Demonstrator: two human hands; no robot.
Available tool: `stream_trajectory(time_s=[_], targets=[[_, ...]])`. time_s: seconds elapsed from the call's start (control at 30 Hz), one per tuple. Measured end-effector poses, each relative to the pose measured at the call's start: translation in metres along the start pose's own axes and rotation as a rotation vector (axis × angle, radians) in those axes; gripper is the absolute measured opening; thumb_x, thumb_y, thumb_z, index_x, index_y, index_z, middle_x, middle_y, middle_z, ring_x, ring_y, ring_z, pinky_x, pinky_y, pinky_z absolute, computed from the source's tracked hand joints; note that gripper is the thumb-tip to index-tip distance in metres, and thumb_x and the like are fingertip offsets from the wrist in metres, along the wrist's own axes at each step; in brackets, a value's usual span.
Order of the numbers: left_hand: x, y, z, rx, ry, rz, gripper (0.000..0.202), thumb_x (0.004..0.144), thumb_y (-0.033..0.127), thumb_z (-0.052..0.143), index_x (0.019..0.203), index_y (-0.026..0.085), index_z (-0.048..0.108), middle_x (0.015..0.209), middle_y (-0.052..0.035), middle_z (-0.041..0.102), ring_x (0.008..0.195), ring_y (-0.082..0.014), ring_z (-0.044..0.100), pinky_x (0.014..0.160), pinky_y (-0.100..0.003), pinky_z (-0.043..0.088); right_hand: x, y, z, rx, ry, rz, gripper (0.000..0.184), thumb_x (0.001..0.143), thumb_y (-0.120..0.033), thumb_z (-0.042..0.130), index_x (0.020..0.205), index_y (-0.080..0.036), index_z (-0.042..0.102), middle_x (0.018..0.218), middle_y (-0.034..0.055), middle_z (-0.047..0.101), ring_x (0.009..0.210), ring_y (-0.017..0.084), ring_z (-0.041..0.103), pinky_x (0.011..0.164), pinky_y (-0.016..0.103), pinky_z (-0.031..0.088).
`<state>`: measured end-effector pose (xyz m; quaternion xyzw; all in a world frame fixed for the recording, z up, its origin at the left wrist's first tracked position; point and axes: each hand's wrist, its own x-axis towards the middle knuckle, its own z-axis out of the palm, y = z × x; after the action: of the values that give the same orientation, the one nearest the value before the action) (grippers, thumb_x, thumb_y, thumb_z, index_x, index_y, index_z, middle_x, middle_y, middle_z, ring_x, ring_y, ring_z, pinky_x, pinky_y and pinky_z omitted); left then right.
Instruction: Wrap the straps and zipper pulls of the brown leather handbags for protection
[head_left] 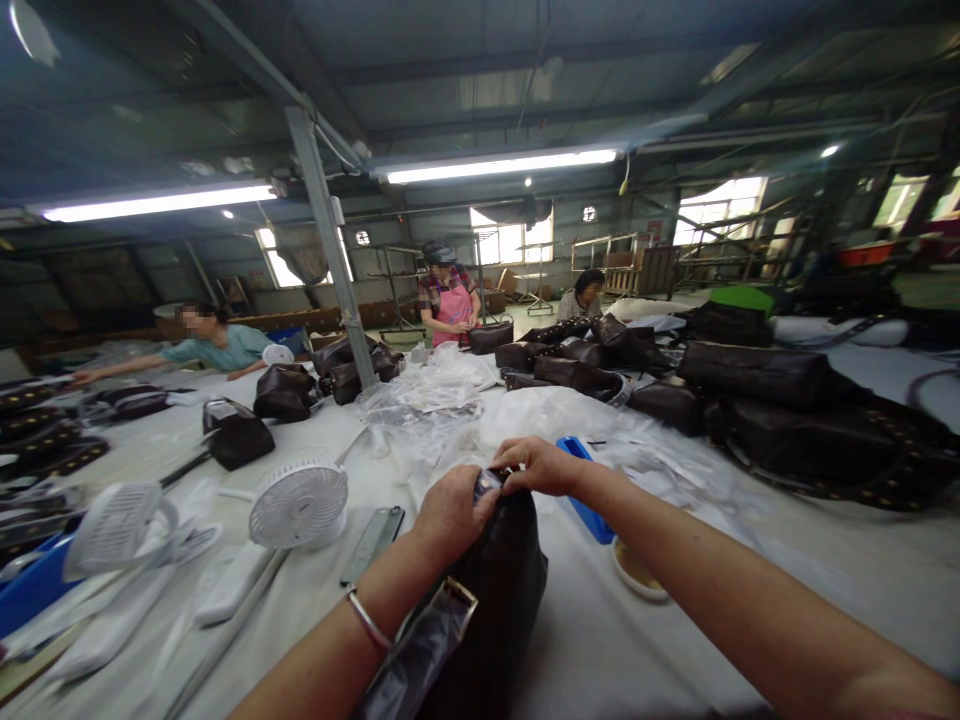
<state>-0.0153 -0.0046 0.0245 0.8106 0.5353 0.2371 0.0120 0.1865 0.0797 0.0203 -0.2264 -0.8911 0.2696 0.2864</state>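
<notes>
From the bag, a white fan (298,503) stands near ten o'clock, a phone (373,545) nearer nine. The left hand's (454,515) grip is closed on the dark bag's (517,575) top edge, the firmest-looking hold; the bag, at the view's six o'clock, seems soft, light, apt to sag. The right hand's (544,466) grip is narrow at its far end, pinch uncertain. A blue tray (598,522) at one and dish (640,572) at three limit room; bare tabletop (637,665) opens at four.

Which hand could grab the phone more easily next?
Probably the left hand: the phone lies close beside it. The right hand is farther away, at the top of the dark bag.
</notes>
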Motion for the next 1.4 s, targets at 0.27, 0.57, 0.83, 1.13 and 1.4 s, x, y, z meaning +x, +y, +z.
stream_trajectory(time_s=[0.27,0.57,0.83,1.13,1.4], targets=[[-0.003,0.001,0.009,-0.007,0.057,-0.011,0.018,0.091,0.029,0.057,0.103,0.016,0.061,0.098,-0.0091,0.067,0.095,-0.0240,0.063,0.087,-0.034,0.049,-0.009,-0.011,0.005,-0.057,0.065,0.070,0.041,0.074,-0.014,0.073,0.114,-0.022,0.072,0.114,0.0058,0.068,0.091,0.017,0.066,0.082,0.027,0.051],[-0.009,0.003,0.019,0.032,0.094,-0.049,0.012,0.091,0.025,0.055,0.101,0.018,0.057,0.096,-0.0081,0.066,0.092,-0.0243,0.063,0.085,-0.035,0.050,-0.016,-0.032,0.020,-0.261,0.235,0.319,0.016,0.085,-0.022,0.063,0.087,-0.020,0.079,0.084,0.0055,0.074,0.083,0.018,0.065,0.078,0.027,0.048],[-0.013,0.005,0.024,0.101,0.062,-0.052,0.011,0.091,0.021,0.053,0.101,0.018,0.057,0.096,-0.0084,0.065,0.090,-0.0241,0.064,0.082,-0.035,0.050,0.001,-0.052,0.032,-0.420,0.156,0.447,0.015,0.080,-0.019,0.064,0.080,-0.021,0.079,0.085,0.0075,0.076,0.083,0.021,0.066,0.075,0.028,0.046],[-0.015,0.009,0.026,0.113,0.038,-0.075,0.013,0.089,0.015,0.052,0.100,0.015,0.059,0.096,-0.0121,0.065,0.090,-0.0269,0.064,0.081,-0.037,0.051,0.000,-0.057,0.050,-0.530,0.093,0.512,0.023,0.087,-0.022,0.054,0.077,-0.018,0.074,0.086,0.0105,0.073,0.081,0.021,0.066,0.070,0.027,0.044],[-0.007,0.002,0.027,-0.023,0.052,-0.108,0.050,0.083,0.017,0.060,0.131,0.016,0.047,0.117,-0.0143,0.067,0.112,-0.0270,0.063,0.097,-0.039,0.050,-0.001,-0.060,0.054,-0.617,0.062,0.574,0.021,0.093,-0.025,0.048,0.094,-0.015,0.067,0.098,0.0153,0.069,0.083,0.024,0.068,0.069,0.031,0.047]])
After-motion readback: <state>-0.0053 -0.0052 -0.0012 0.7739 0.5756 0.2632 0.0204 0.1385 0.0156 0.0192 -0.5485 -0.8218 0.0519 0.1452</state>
